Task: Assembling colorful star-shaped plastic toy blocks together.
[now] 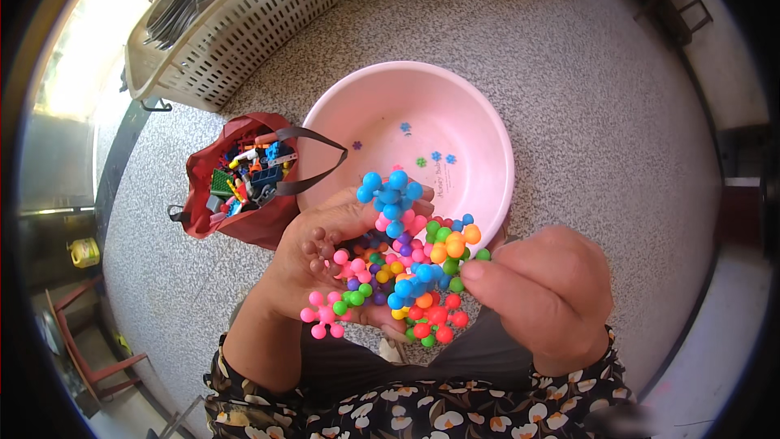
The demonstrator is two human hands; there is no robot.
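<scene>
My left hand (pixel 284 264) is cupped around a cluster of linked knobbly ball-shaped building pieces (pixel 418 275) in blue, pink, green, red, orange, yellow, purple and brown. Its fingers wrap the cluster from behind and below, so parts of them are hidden. At the cluster's right side, my right hand (pixel 552 293) pinches a green knobbly piece (pixel 452 267) between thumb and forefinger. That piece touches the cluster; whether it is joined cannot be made out. Beyond the hands stands a pink basin (pixel 502 130) with several small flower-shaped marks on its bottom.
A red bag (pixel 280 219) full of mixed toy parts stands left of the basin, its dark handle (pixel 325 142) reaching over the rim. At the far left is a cream slotted basket (pixel 236 53) holding metal racks. A reddish wooden chair (pixel 77 349) stands at lower left, near a yellow bottle (pixel 84 253).
</scene>
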